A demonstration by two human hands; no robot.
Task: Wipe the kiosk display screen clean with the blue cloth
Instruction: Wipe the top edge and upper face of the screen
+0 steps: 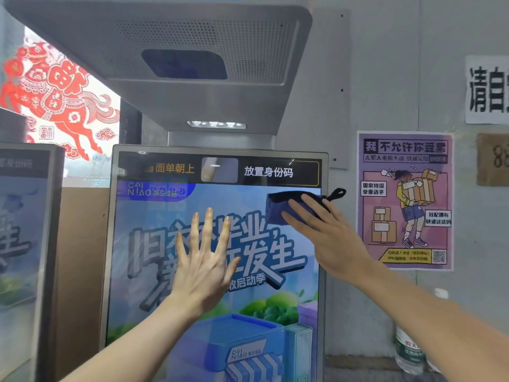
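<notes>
The kiosk display screen (170,321) stands upright in front of me, showing a blue advert with large white characters under a black top bar. My right hand (325,230) presses the blue cloth (278,208) flat against the screen's upper right corner; the cloth's black loop sticks out past the frame. My left hand (205,260) rests flat on the middle of the screen, fingers spread, holding nothing.
A grey scanner hood (192,64) overhangs the screen from above. A second kiosk (24,230) stands at the left. On the grey wall to the right hang a purple poster (405,199) and a paper notice (487,89). A plastic bottle (407,351) stands at lower right.
</notes>
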